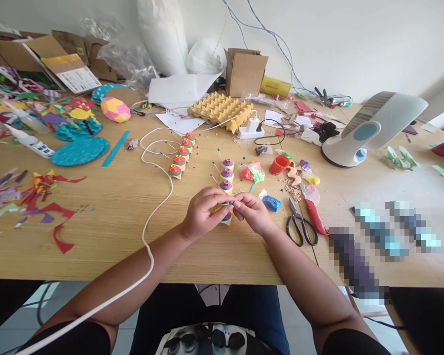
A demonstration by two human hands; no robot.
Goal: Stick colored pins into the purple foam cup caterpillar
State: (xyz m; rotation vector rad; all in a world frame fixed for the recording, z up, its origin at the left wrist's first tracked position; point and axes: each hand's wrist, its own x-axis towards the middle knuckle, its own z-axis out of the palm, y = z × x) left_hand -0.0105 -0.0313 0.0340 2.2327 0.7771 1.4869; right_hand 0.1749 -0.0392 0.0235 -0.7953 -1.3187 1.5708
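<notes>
My left hand (204, 212) and my right hand (254, 213) meet at the fingertips over the front of the table, both pinched. A small bright blue piece (230, 201) shows between the fingers; its kind is too small to tell. Beneath and behind the hands runs a painted egg-carton strip (227, 165), yellow with purple tops, partly hidden by my fingers. Thin blue-tipped sticks (213, 163) stand out from its left side. Right of it lies a bag of blue clay (271, 202). A second egg-carton strip (179, 160), red and green, stands farther back at left.
Black-handled scissors (301, 229) and a red-handled tool (314, 214) lie right of my hands. A red cup (279, 164), a white fan (366, 130) and an egg tray (222, 109) stand behind. A white cable (148, 222) crosses my left arm. Paper scraps (61, 212) cover the left.
</notes>
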